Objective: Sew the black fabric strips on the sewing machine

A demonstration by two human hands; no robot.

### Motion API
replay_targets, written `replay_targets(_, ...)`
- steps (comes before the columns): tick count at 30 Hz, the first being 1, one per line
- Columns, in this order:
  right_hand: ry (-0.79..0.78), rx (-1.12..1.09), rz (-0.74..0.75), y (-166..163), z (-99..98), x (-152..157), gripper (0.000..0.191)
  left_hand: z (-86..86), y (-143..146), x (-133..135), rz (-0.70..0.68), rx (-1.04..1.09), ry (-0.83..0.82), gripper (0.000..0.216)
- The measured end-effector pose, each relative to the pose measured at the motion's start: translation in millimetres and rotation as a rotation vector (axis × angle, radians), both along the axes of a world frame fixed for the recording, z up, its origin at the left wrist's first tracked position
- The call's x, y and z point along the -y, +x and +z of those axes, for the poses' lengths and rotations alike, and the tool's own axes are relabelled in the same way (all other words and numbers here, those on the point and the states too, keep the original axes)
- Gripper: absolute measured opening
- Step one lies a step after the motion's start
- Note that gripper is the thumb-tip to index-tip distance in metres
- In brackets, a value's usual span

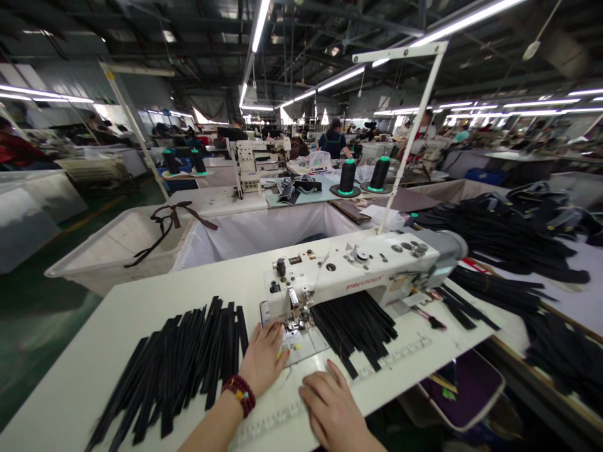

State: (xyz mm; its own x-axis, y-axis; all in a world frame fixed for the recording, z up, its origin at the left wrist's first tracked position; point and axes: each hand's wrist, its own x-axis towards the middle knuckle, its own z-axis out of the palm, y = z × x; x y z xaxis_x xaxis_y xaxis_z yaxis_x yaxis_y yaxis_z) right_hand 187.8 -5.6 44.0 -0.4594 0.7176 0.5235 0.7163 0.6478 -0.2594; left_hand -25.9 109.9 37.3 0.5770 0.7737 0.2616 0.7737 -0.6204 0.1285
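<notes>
Left hand [264, 358] flat by presser foot [296, 323], grip loose, holding nothing. Right hand [330, 405] flat at counter [94, 364] front edge, empty. Keep fingertips off needle; feed straight.

Colours at the sewing bench
Black strips [179, 364]; white machine [358, 270], red lettering; white table [94, 351]; dark-red bead bracelet [240, 392]; black thread cones [347, 177], green bases.

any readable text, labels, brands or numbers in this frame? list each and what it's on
Red brand lettering on the front of the sewing machine: too blurred to read.
Ruler markings along the table edge near the right hand: too small to read.
The left hand and the black strips show no text.
Nothing else is legible.
</notes>
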Motion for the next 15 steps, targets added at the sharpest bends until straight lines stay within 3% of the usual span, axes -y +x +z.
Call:
replay_targets(9, -0.011, -0.038, 0.002, -2, -0.3, 0, 0.035, 0.9, -3, 0, -0.010, -0.012, -0.019, 0.044)
replay_targets(11, -0.011, -0.077, -0.077, 6, -2.8, -3, 0.033, 2.2, -9, -5, -0.051, 0.014, -0.033, 0.042)
replay_targets(15, -0.025, -0.155, -0.417, 38, -2.3, -16, 0.018, 13.4, -18, -30, -0.073, 0.054, -0.079, 0.036)
